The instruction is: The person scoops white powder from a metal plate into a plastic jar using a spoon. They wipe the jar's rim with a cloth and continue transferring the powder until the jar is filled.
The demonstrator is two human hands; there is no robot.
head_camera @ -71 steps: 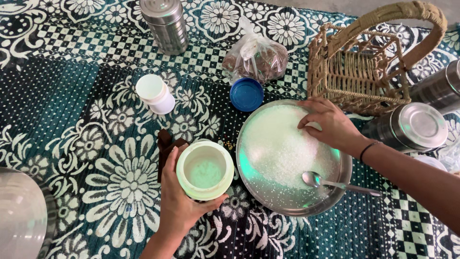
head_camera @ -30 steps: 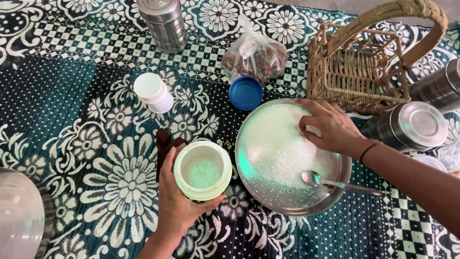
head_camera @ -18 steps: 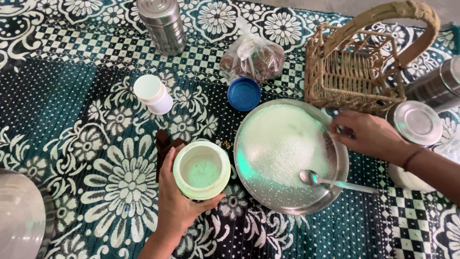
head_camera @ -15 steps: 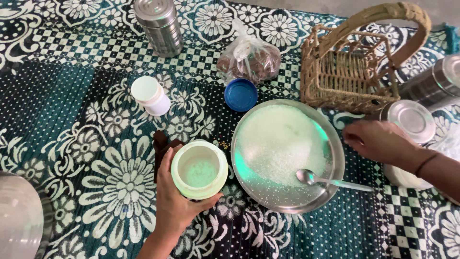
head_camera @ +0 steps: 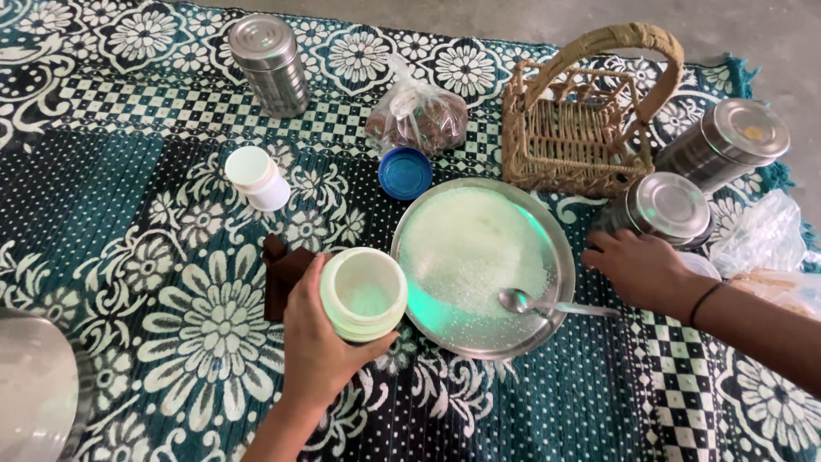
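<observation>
My left hand (head_camera: 318, 342) grips an open pale green jar (head_camera: 366, 293) with some white grains inside, held just left of a round steel plate (head_camera: 547, 248). The plate holds a spread of white grains (head_camera: 475, 248), and a steel spoon (head_camera: 547, 304) lies on its right side. My right hand (head_camera: 637, 267) rests flat on the mat to the right of the plate, fingers apart, holding nothing, close to a steel tin (head_camera: 663, 208).
A wicker basket (head_camera: 590, 128) stands behind the plate. A blue lid (head_camera: 404, 172), a tied plastic bag (head_camera: 416, 115), a white bottle (head_camera: 256, 177), a tall steel tin (head_camera: 269, 62), another steel tin (head_camera: 731, 141) and a brown object (head_camera: 280, 272) lie on the patterned mat (head_camera: 128, 222).
My right hand has left the grains on the plate and moved right onto the mat beside it. My left hand still holds the jar in the same place.
</observation>
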